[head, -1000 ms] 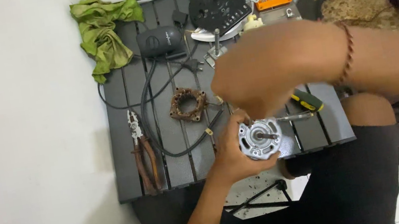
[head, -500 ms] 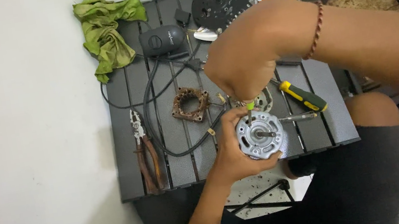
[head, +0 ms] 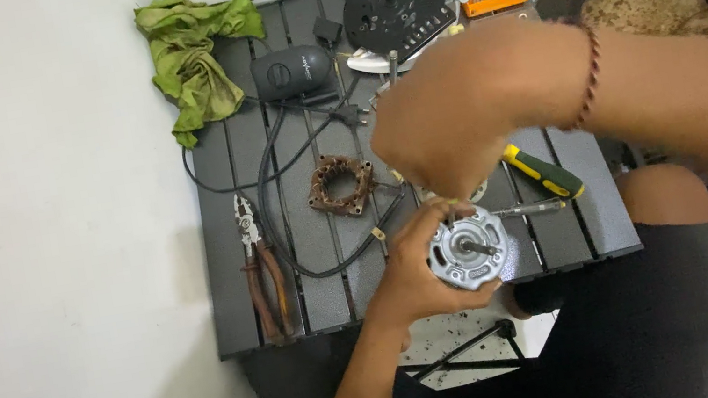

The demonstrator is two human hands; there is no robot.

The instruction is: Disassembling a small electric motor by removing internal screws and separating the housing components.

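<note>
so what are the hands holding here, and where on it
The left hand grips the round silver motor housing by its side rim, shaft facing up. What the right hand holds cannot be told.

Right hand (head: 455, 121) now higher, clear of the motor (head: 468, 251).

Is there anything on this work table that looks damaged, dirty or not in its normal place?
Yes. The square coil core near the table's middle looks rusty brown. A crumpled green rag lies at the far left corner. Dark crumbs lie on the pale surface below the table edge, under the left hand holding the silver motor.
</note>
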